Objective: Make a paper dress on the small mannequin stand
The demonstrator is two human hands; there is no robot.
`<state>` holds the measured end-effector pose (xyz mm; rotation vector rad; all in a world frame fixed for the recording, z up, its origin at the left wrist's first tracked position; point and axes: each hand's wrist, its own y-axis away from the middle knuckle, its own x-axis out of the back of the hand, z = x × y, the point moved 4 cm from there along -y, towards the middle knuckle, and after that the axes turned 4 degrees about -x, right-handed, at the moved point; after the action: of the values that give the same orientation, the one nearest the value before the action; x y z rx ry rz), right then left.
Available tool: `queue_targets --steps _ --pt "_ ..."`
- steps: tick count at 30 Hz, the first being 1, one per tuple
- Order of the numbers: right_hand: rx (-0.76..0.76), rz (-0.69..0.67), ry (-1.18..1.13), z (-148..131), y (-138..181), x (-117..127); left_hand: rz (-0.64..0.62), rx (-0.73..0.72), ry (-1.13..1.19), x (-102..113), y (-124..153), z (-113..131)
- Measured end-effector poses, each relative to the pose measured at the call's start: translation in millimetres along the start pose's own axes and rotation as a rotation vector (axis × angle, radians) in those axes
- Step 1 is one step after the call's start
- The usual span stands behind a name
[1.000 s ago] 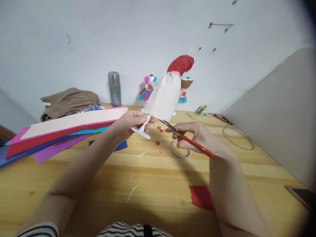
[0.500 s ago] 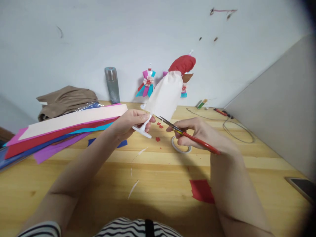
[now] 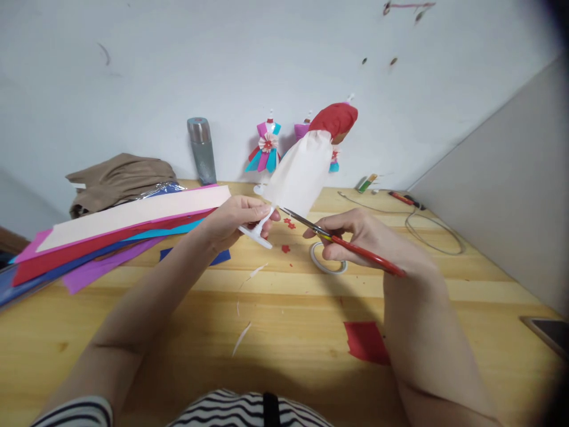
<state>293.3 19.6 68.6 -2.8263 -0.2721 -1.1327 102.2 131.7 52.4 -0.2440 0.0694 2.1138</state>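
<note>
My left hand [image 3: 244, 220] is closed around the stem of a small white stand [image 3: 255, 236], just under its dress form. The form wears a white paper skirt [image 3: 300, 169] and a red puffed top [image 3: 334, 120], and leans away to the upper right. My right hand [image 3: 355, 234] grips a pair of red-handled scissors [image 3: 367, 255]. Their narrow blades point left at the skirt's lower edge; I cannot tell whether they touch it. Small red paper flowers [image 3: 287, 249] lie on the table below the blades.
Coloured paper sheets [image 3: 133, 216] are stacked at left, by a brown cloth [image 3: 124, 178] and a flask [image 3: 202, 151]. A dressed form [image 3: 267, 145] stands by the wall. A tape roll [image 3: 316, 264], a red paper piece [image 3: 367, 342], a cable [image 3: 438, 243] and a phone [image 3: 549, 332] lie about.
The skirted form and the scissors have shifted slightly right in view. My hold on both is the same, and the camera view has tilted a little.
</note>
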Motion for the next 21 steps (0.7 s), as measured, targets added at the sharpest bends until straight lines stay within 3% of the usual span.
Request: queue_targets --steps 21 --pt "-0.047 -0.083 -0.129 3.0 -2.0 -2.7 0.025 -0.023 -0.086 2.4 -1.5 -0.4"
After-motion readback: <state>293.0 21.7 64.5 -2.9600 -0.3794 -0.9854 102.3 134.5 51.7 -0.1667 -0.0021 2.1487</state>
